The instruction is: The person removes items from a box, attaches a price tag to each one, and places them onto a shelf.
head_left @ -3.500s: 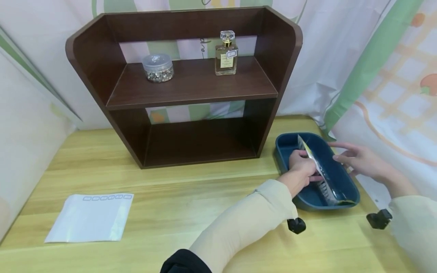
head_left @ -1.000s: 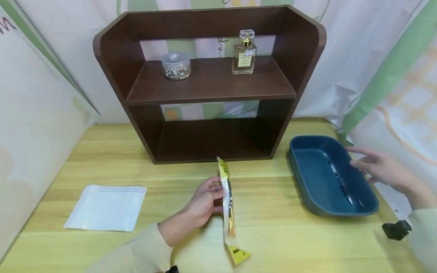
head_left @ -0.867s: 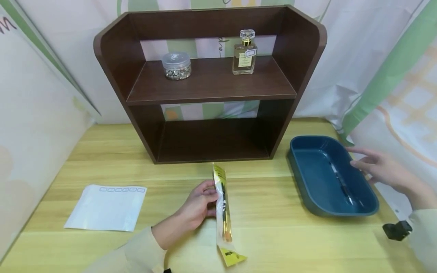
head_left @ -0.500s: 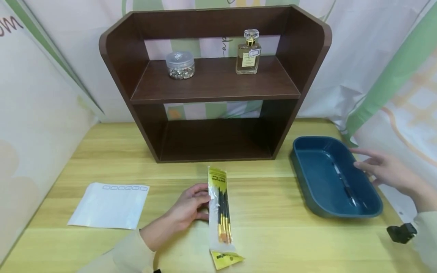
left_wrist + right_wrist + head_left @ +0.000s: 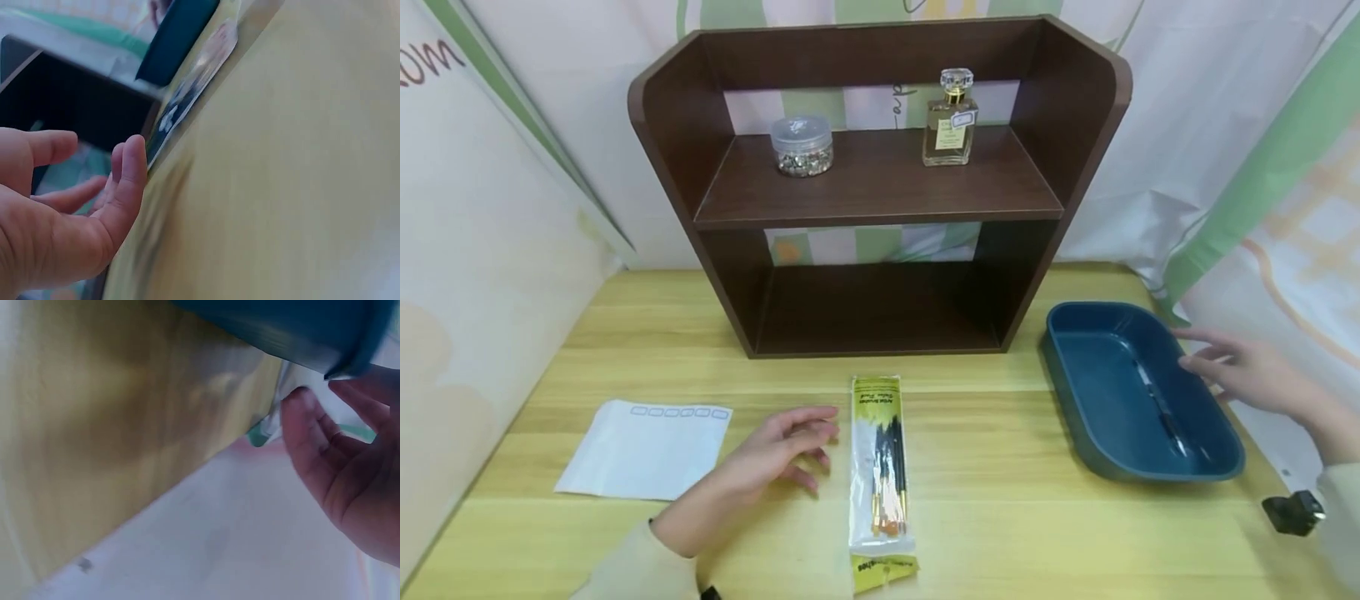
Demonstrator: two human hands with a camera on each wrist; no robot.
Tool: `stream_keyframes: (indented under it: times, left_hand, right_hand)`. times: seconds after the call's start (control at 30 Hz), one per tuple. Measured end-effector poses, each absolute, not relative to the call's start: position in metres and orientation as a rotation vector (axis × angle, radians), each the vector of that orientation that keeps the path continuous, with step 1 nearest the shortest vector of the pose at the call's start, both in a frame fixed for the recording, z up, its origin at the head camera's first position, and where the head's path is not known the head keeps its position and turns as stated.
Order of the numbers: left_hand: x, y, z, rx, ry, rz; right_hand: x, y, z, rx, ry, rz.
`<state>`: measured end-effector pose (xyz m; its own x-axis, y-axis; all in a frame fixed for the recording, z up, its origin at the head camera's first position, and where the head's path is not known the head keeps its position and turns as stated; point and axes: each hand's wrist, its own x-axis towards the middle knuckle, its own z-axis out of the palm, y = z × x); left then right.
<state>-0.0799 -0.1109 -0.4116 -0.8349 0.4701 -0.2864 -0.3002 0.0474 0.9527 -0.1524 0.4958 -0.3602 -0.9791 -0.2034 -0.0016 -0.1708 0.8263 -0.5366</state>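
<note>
Brush packet (image 5: 880,473) lies flat on the surface (image 5: 985,467), likely for stability, beside the left hand (image 5: 771,452), loosely spread and holding nothing; the right hand (image 5: 1247,372), fingers relaxed, is at the tray (image 5: 1105,400), perhaps steadying it.

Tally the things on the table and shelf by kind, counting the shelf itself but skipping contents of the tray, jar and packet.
Brown shelf: 1
See-through vessels: 2 (lidded jar, perfume bottle)
Blue tray: 1
Brush packet: 1
White sheet: 1
Total: 6
</note>
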Motion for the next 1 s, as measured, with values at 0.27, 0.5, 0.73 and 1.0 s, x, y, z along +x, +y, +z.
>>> stream_keyframes:
  times: [0.27,0.5,0.73,1.0]
  left_hand:
    - [-0.082,-0.175,-0.400,0.181,2.232,1.781]
    - [-0.078,-0.239,-0.395,-0.001,2.775,1.499]
    - [-0.071,-0.293,-0.402,-0.202,2.973,1.184]
    - [-0.072,-0.323,-0.413,-0.237,2.922,0.980]
  right_hand:
    - [-0.162,0.474,-0.332,-0.538,3.169,-0.671]
    - [-0.158,0.412,-0.303,-0.582,3.249,-0.579]
    - [-0.162,0.336,-0.295,-0.891,3.209,-0.702]
    - [-0.167,0.254,-0.299,-0.958,2.987,-0.677]
